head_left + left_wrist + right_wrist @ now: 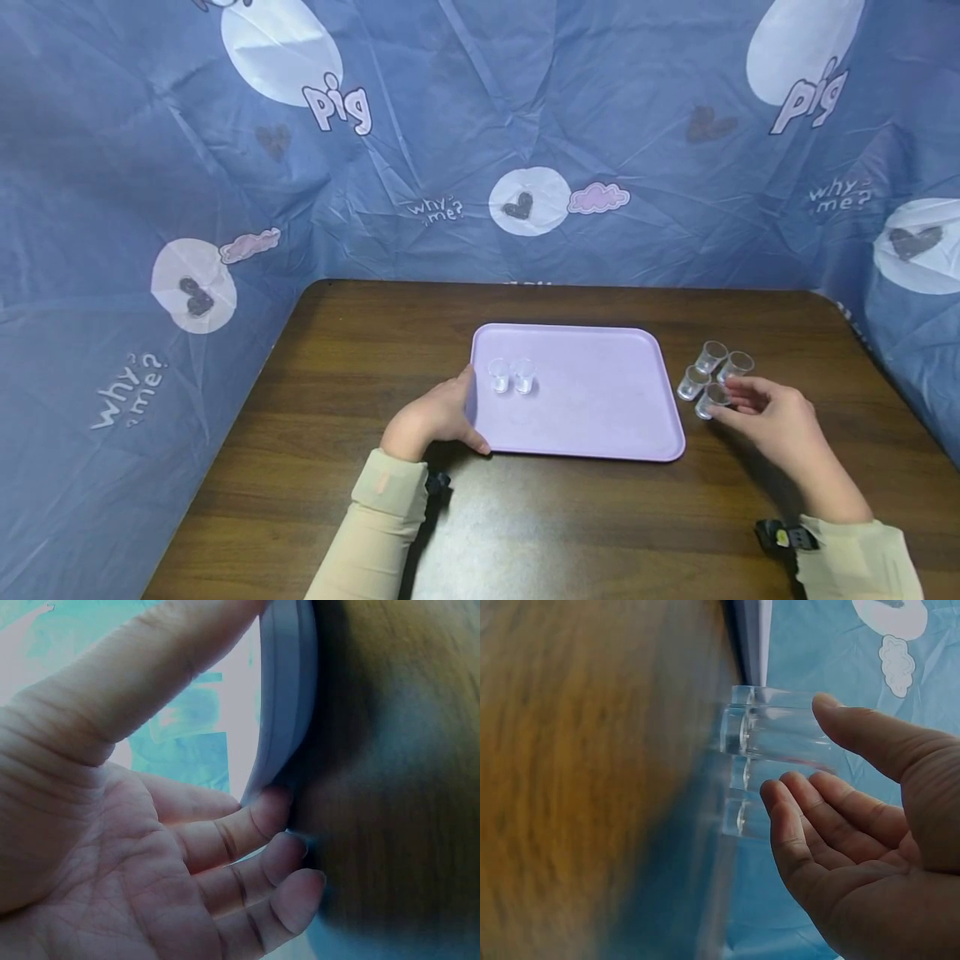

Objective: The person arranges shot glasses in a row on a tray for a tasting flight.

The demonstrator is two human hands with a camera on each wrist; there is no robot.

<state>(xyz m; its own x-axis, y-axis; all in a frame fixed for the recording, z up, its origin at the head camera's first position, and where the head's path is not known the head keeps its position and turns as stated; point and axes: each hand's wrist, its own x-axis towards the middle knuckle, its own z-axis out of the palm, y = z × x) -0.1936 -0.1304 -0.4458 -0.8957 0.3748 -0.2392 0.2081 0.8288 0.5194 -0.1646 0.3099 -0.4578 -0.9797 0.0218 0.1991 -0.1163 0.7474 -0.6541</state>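
Observation:
A lilac tray (600,417) lies flat in the middle of a dark wooden table (360,367). Two small clear cups (512,376) stand side by side on the tray's left part. My left hand (467,414) rests against the tray's left edge. In the left wrist view its fingertips (274,810) touch the tray rim (289,690), and the thumb stretches straight past it. Right of the tray, several clear cups (712,375) stand in a cluster on the table. My right hand (733,400) reaches the nearest cup (712,400). Thumb and fingers (780,802) are spread beside the cups (780,731) without closing.
A blue printed cloth (480,125) walls the table at the back and on both sides. The table's front edge runs below my sleeves. A dark band with a camera sits on each wrist (783,535).

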